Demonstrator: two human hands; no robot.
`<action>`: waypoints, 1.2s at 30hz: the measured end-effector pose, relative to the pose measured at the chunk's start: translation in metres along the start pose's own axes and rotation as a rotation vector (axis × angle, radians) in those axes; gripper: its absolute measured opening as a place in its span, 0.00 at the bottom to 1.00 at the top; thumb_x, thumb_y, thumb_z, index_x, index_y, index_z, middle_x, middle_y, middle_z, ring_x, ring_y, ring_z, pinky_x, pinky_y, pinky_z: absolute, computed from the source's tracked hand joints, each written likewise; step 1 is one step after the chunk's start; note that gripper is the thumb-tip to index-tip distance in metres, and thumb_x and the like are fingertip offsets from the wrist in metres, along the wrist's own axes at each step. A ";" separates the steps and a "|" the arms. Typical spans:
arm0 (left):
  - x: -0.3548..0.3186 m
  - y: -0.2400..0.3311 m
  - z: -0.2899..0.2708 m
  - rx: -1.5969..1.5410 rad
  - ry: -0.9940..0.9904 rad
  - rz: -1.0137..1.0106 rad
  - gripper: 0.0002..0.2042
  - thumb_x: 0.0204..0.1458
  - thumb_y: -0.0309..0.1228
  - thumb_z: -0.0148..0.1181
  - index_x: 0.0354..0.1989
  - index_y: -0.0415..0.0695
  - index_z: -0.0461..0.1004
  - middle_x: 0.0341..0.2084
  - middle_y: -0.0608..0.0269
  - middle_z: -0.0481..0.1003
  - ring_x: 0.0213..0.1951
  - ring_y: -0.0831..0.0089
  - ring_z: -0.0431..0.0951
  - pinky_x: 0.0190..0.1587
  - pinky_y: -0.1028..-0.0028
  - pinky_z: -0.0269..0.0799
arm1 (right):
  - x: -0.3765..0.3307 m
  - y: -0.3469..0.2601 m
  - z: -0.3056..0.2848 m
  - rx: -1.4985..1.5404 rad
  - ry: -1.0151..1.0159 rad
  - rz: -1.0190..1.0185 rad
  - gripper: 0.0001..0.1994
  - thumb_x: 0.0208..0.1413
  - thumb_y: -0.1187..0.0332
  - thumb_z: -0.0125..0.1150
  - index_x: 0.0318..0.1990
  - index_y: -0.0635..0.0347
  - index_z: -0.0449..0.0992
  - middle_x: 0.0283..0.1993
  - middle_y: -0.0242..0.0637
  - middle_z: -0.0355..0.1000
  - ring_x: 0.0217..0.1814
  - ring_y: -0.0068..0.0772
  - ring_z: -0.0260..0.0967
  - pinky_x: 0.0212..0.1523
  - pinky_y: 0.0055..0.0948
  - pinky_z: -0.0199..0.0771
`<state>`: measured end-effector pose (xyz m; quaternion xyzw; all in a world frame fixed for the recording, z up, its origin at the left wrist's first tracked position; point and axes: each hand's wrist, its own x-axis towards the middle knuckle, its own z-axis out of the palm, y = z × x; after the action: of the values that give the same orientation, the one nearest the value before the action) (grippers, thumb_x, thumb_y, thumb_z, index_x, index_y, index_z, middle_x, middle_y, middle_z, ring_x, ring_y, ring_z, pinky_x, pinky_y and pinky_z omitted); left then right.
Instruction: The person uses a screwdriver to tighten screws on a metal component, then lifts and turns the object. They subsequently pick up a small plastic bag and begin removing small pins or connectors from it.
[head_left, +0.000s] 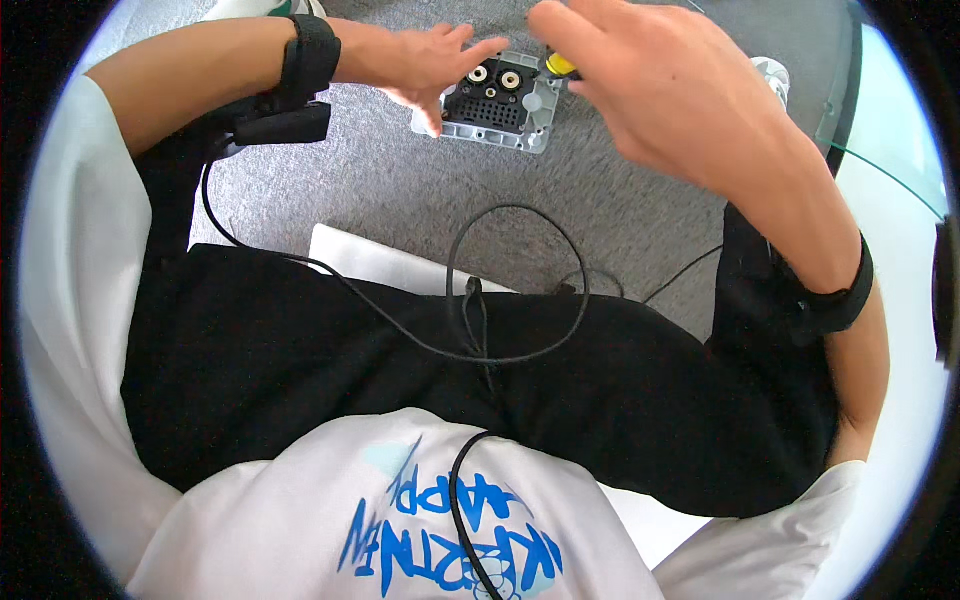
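Observation:
A grey housing with a black panel lies on the carpet at the top of the view. Two round metal-ringed sockets and a grid of small holes show on the panel. My left hand is at the housing's left side, fingers spread, thumb by its lower left corner; whether it presses on the housing is unclear. To the right of the housing, my right hand is closed around a yellow-and-black tool handle. Its fingers hide most of the tool, and the tip cannot be made out.
A thin black cable loops over my lap and hangs in front of the carpet. A white seat edge shows beneath my legs. At the right stands a glass-edged white surface. A shoe is beyond my right hand.

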<state>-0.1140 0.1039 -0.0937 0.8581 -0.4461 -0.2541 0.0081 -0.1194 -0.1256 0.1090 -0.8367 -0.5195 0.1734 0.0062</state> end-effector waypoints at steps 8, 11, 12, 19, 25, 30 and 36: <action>-0.001 0.008 -0.003 -0.122 0.050 -0.037 0.68 0.25 0.40 0.88 0.76 0.40 0.44 0.54 0.44 0.68 0.60 0.44 0.71 0.62 0.56 0.73 | -0.002 0.003 0.008 0.064 -0.025 0.181 0.15 0.59 0.60 0.66 0.38 0.61 0.69 0.25 0.43 0.73 0.23 0.48 0.74 0.25 0.40 0.73; -0.002 0.007 0.006 -0.096 0.074 -0.036 0.69 0.24 0.39 0.88 0.76 0.41 0.43 0.53 0.45 0.69 0.59 0.44 0.72 0.60 0.55 0.74 | 0.006 -0.008 0.011 0.012 0.052 0.105 0.18 0.63 0.54 0.64 0.35 0.60 0.69 0.21 0.42 0.73 0.20 0.47 0.74 0.22 0.40 0.72; 0.000 0.008 0.005 -0.073 0.081 -0.030 0.69 0.24 0.39 0.88 0.76 0.41 0.43 0.54 0.44 0.69 0.59 0.44 0.72 0.60 0.55 0.75 | 0.010 -0.009 0.007 -0.032 -0.037 0.245 0.19 0.63 0.53 0.64 0.35 0.60 0.69 0.21 0.42 0.74 0.21 0.46 0.75 0.23 0.40 0.73; 0.000 0.009 -0.002 -0.088 0.056 -0.034 0.69 0.25 0.40 0.88 0.77 0.41 0.43 0.55 0.45 0.69 0.60 0.44 0.72 0.61 0.57 0.76 | 0.001 -0.021 -0.008 -0.304 -0.044 0.450 0.20 0.63 0.51 0.62 0.36 0.62 0.72 0.27 0.45 0.77 0.26 0.47 0.78 0.27 0.42 0.76; 0.001 0.011 -0.003 -0.074 0.020 -0.051 0.70 0.26 0.40 0.87 0.77 0.41 0.41 0.56 0.45 0.68 0.59 0.45 0.73 0.59 0.57 0.77 | 0.003 -0.018 -0.007 -0.193 -0.055 0.283 0.12 0.61 0.61 0.61 0.39 0.63 0.73 0.34 0.48 0.78 0.38 0.50 0.80 0.35 0.44 0.79; -0.001 0.003 0.008 -0.039 0.159 0.040 0.69 0.25 0.40 0.87 0.77 0.40 0.42 0.57 0.45 0.67 0.61 0.47 0.70 0.60 0.56 0.75 | -0.004 -0.001 0.019 -0.346 0.016 0.068 0.15 0.51 0.70 0.70 0.45 0.60 0.73 0.41 0.40 0.74 0.40 0.43 0.80 0.38 0.37 0.81; 0.000 0.007 0.005 -0.041 0.184 0.099 0.68 0.24 0.40 0.87 0.76 0.40 0.45 0.56 0.46 0.66 0.62 0.48 0.67 0.59 0.54 0.75 | -0.001 0.002 0.025 -0.385 0.021 -0.055 0.12 0.43 0.74 0.70 0.37 0.61 0.78 0.34 0.41 0.78 0.35 0.42 0.82 0.34 0.35 0.82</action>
<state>-0.1214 0.1010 -0.0961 0.8544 -0.4802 -0.1823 0.0791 -0.1259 -0.1317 0.0859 -0.8096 -0.5658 0.0619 -0.1438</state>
